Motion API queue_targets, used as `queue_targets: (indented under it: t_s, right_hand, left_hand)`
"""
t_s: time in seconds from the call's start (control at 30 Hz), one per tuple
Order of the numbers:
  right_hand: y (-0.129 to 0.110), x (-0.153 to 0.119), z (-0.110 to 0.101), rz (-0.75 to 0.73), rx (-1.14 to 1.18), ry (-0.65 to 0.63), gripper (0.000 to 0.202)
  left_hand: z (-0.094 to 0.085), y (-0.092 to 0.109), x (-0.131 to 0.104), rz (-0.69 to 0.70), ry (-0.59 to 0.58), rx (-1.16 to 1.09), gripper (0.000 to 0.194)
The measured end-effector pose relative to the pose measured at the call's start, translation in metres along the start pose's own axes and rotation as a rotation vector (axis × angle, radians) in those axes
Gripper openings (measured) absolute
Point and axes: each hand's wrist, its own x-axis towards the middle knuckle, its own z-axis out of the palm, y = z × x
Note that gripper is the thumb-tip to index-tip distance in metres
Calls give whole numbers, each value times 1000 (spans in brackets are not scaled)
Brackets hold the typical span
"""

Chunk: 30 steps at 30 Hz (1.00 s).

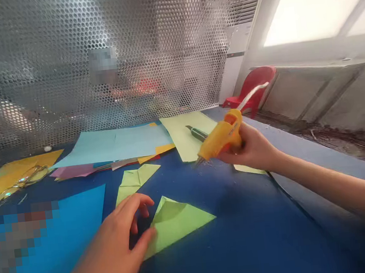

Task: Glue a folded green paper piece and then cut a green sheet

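My right hand (257, 146) is wrapped round a yellow hot glue gun (221, 137), raised over the table. Its nozzle points down to the left, and a white glue stick (253, 94) juts from its back end. My left hand (124, 234) is low over the table with thumb and fingers apart. The thumb tip lies at the left edge of a folded light green paper (181, 223); whether it presses on it I cannot tell. Just beyond the fingers lies a second folded green paper (137, 179), partly covered by the hand.
A utility knife (198, 134) lies on a pale yellow sheet (181, 143). Light blue sheets (118, 144) cover other coloured papers. Glasses (21, 183) rest on yellow paper at left, near a blue sheet (82, 208). Perforated metal mesh (160, 47) stands behind; a red chair (257, 83) is beyond.
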Motion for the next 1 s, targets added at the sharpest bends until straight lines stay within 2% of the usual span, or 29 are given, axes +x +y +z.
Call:
queue_targets:
  t_s: [0.17, 0.37, 0.57, 0.83, 1.0]
  right_hand:
    - [-21, -8, 21, -77, -22, -60, 31]
    - [-49, -10, 39, -193, -139, -71, 27]
    - [-35, -20, 49, -303, -258, -130, 30]
    - [-28, -24, 55, -349, -269, -143, 29]
    - [-28, -24, 55, -375, -265, -140, 27]
  left_hand:
    - [3, 4, 6, 23, -36, -65, 25]
    - [7, 5, 8, 27, -53, -167, 35]
    - [13, 3, 1, 20, -37, -220, 42]
    - [11, 5, 6, 47, -39, -222, 27]
    - [10, 3, 6, 28, -48, -242, 28]
